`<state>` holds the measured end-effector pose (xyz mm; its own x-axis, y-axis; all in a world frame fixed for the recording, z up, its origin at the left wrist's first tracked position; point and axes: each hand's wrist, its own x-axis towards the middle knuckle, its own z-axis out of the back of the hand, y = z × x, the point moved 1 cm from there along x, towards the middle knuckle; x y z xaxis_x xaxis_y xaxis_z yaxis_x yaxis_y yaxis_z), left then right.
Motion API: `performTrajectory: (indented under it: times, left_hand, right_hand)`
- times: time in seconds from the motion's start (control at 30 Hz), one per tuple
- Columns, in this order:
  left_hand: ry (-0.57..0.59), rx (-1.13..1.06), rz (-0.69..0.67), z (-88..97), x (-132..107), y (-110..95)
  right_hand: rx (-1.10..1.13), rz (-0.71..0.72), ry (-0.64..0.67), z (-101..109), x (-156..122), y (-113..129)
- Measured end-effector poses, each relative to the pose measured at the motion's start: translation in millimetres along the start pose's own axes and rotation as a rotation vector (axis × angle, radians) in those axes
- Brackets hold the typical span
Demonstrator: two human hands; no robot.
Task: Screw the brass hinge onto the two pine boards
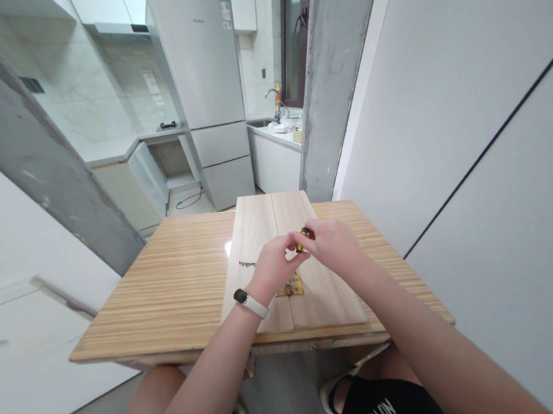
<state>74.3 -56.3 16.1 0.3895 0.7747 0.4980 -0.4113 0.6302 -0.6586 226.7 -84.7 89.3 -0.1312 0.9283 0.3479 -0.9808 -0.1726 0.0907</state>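
My right hand (331, 240) is closed around a small yellow-and-black tool (303, 238), perhaps a short screwdriver; its far end is hidden by the fingers. The fingers of my left hand (278, 260) meet it from the other side in a pinch. Both hands are above two pale wooden boards (253, 223) lying side by side with a seam between them. Below the hands, a brass-coloured hinge (293, 285) lies across that seam, partly covered by my left hand. Several small dark screws (246, 264) lie on the left board, left of my left hand.
The boards rest on a striped wooden table (165, 281), whose near edge is just above my knees. A white wall panel (479, 175) stands close on the right. Beyond the table are a fridge (203, 61) and a sink counter (274, 147).
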Motion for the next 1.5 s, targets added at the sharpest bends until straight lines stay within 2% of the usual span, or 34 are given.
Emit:
performTrajectory:
  times: [0.13, 0.3, 0.4, 0.53, 0.67, 0.8, 0.9, 1.03, 1.27, 1.5]
  left_hand:
    - [-0.067, 0.024, 0.034, -6.4, -1.0, -1.0]
    - [-0.025, 0.007, 0.014, -5.7, 0.5, -1.5]
    - [0.004, -0.009, -0.009, -3.2, 1.2, -2.3]
    - [0.065, -0.022, -0.054, 1.1, 2.4, -3.2]
    - [0.135, -0.014, -0.053, 6.7, 5.0, -0.9]
    - [0.230, -0.022, -0.061, 9.7, 7.0, -1.5]
    - [0.256, -0.039, -0.062, 9.4, 6.3, -4.3]
    - [0.232, -0.072, -0.059, 6.9, 2.9, -2.5]
    - [0.178, -0.166, 0.053, 9.0, -0.7, 14.6]
    - [0.160, -0.117, 0.006, 13.8, 0.1, 8.6]
  right_hand:
    - [-0.042, -0.091, -0.055, -4.9, -1.3, 3.7]
    - [-0.034, -0.107, -0.040, -6.0, -5.5, 4.4]
    - [0.091, -0.027, -0.012, 0.9, -6.6, -0.2]
    - [0.318, 0.159, 0.027, 16.8, -6.8, -8.5]
    - [0.390, 0.279, 0.113, 26.8, -5.6, -14.5]
    - [0.325, 0.265, 0.117, 26.9, -3.1, -17.4]
    - [0.229, 0.252, 0.109, 26.4, -3.3, -17.4]
    - [0.153, 0.229, 0.105, 25.6, -7.0, -17.6]
    - [0.071, 0.210, 0.075, 18.0, -11.4, -22.6]
    - [0.014, 0.183, 0.068, 19.5, -8.7, -18.3]
